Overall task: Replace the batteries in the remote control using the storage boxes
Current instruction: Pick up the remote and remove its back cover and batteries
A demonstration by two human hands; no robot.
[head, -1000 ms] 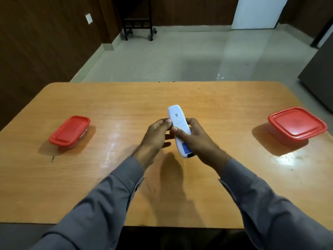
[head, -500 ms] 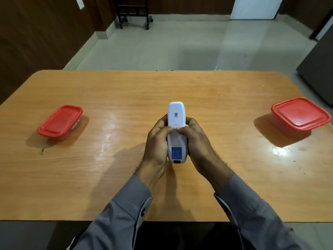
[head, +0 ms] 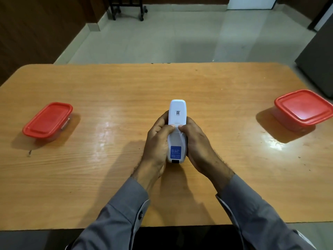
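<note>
A white remote control (head: 177,114) is held back side up over the middle of the wooden table (head: 126,83), with a blue label near its lower end. My left hand (head: 156,141) grips its left side and my right hand (head: 195,143) its right side. Both thumbs press side by side on the back cover at mid-length. The cover looks closed. A storage box with a red lid (head: 47,121) sits at the table's left. A second red-lidded storage box (head: 304,109) sits at the right. Both lids are on, so their contents are hidden.
A dark wheeled stand (head: 126,8) is on the tiled floor beyond the table. A dark cabinet (head: 319,65) stands near the table's far right corner. The table's near edge runs just below my forearms.
The remote has turned from tilted to straight, pointing away from me. Both hands have closed around its sides and the thumbs now meet on the back cover.
</note>
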